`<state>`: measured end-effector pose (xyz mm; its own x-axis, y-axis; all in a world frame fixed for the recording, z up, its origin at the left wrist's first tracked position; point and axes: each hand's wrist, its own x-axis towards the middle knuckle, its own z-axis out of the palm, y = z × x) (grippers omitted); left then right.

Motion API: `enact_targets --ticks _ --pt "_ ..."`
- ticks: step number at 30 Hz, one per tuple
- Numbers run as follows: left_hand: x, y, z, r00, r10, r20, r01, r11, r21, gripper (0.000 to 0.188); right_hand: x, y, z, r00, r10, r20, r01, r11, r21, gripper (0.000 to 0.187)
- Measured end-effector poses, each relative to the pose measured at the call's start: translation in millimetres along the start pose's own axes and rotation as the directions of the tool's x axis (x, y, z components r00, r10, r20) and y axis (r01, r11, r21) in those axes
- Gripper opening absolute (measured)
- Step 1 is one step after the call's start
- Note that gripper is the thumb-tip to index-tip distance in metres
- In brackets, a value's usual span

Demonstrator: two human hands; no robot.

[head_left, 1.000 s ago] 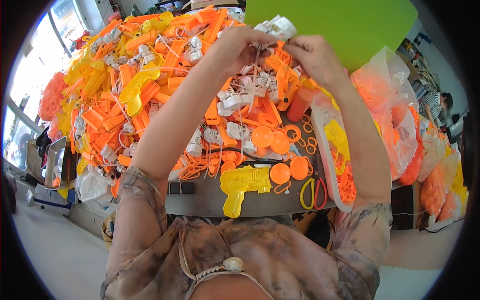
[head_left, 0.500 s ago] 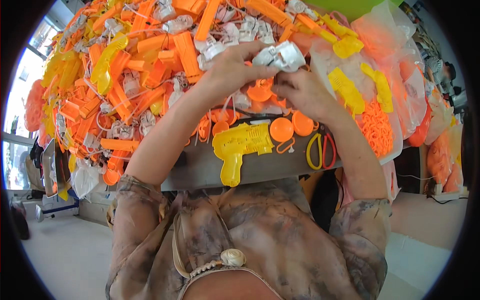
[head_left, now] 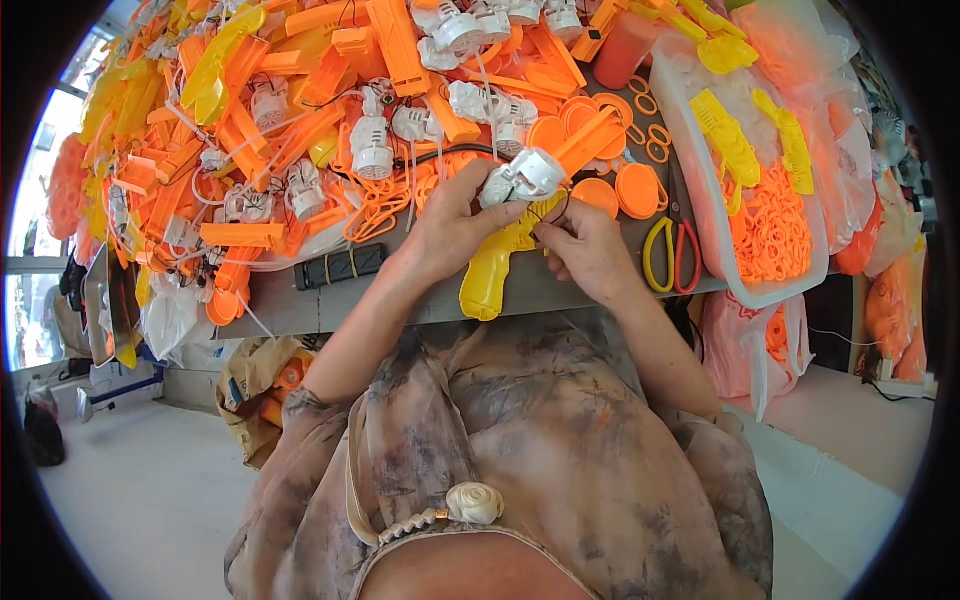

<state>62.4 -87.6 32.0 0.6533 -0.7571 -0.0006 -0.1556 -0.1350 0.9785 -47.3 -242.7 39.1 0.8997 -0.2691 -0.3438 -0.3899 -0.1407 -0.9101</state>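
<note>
My left hand [head_left: 448,232] grips a white plastic motor unit [head_left: 527,176] between thumb and fingers. An orange box-shaped piece [head_left: 590,142] juts from the unit's far right side. Thin dark wires [head_left: 540,214] hang below it, and my right hand [head_left: 592,252] pinches at them with thumb and forefinger; the exact grip is partly hidden. Beneath both hands lies a yellow pistol-shaped shell half [head_left: 486,284], its handle toward me and its upper part mostly covered.
Orange pieces and white motor units heap up across the left and back [head_left: 370,145]. Yellow-and-red-handled scissors [head_left: 672,255] lie right of my right hand, beside orange discs [head_left: 638,190]. A clear bin [head_left: 745,285] holds orange rings. A dark banded block [head_left: 340,266] sits left.
Both hands have come nearer to me with the white unit, now above the yellow shell. The orange piece beside the unit shows now. My right fingers have moved below the unit. The view has shifted.
</note>
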Motion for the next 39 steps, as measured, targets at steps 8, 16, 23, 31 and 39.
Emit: enact_targets --ticks 8,16,23,31,39 --pt "-19.0 -19.0 29.7 0.968 0.012 -0.253 -0.021 0.999 -0.033 0.026 -3.5 39.5 35.0 0.847 -0.387 -0.366 0.348 0.922 -0.169 0.010" --pt "-16.7 -21.3 33.5 0.961 -0.030 -0.274 0.004 0.996 -0.094 0.028 -3.2 42.8 41.3 0.757 -0.493 -0.428 0.412 0.869 -0.273 0.009" --pt "-17.9 -18.7 33.2 0.957 0.009 -0.290 -0.030 0.997 -0.071 0.028 -4.1 40.2 43.2 0.675 -0.632 -0.381 0.423 0.755 -0.502 0.011" --pt "-19.7 -21.8 32.3 0.961 -0.006 -0.276 -0.032 0.991 -0.133 0.023 -0.6 40.2 48.1 0.600 -0.764 -0.238 0.391 0.539 -0.746 0.016" --pt "-19.3 -24.0 31.9 0.936 0.144 -0.321 -0.154 0.988 -0.004 0.029 4.8 40.7 42.4 0.753 -0.554 -0.356 0.392 0.811 -0.434 0.015"
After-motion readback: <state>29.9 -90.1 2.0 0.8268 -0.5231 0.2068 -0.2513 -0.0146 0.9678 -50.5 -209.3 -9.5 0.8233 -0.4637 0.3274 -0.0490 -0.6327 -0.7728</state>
